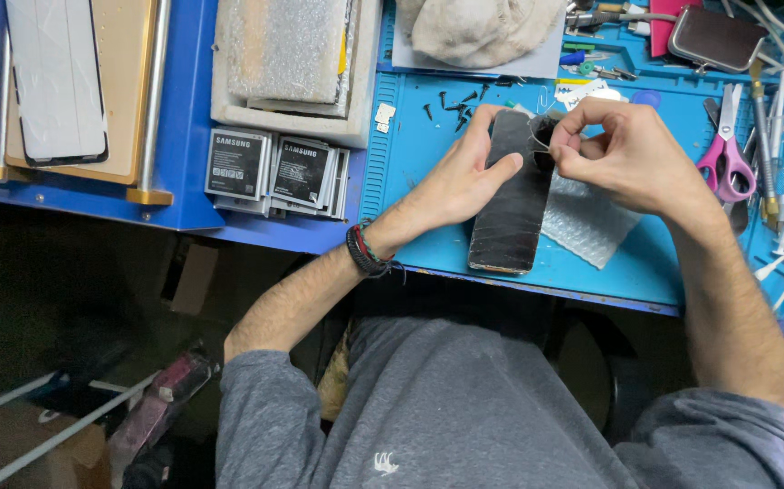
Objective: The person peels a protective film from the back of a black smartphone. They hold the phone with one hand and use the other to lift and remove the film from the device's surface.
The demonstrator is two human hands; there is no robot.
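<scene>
Phone: we see a dark, flat phone (511, 195) lying lengthwise on the blue mat (410, 172) at centre frame, its near end close to the mat's lower edge; lying flat, it is steadied by the surface.
Left hand: our left hand (464, 177) comes in from the lower left and lies along the phone's left side, thumb pressed on its face, fingers curled round the upper edge; we judge it is there to pin the phone so it does not slide.
Right hand: our right hand (623, 149) sits at the phone's upper right corner, fingers pinched tight together on something thin there; what they grip is too small to tell.
Bubble wrap: a clear sheet of bubble wrap (587, 222) lies partly under the phone's right side, likely as padding.
Screws: small dark screws (451, 101) lie scattered just above the phone, kept on the mat.
Scissors: pink-handled scissors (725, 158) rest at the right, among other tools, near the right hand.
Batteries: flat batteries (274, 172) are stacked left of the mat, well apart from the hands.
Glass panel: a screen glass (57, 77) sits on a tan plate in the upper left.
Cloth: a pale cloth (478, 27) is bunched at top centre.
</scene>
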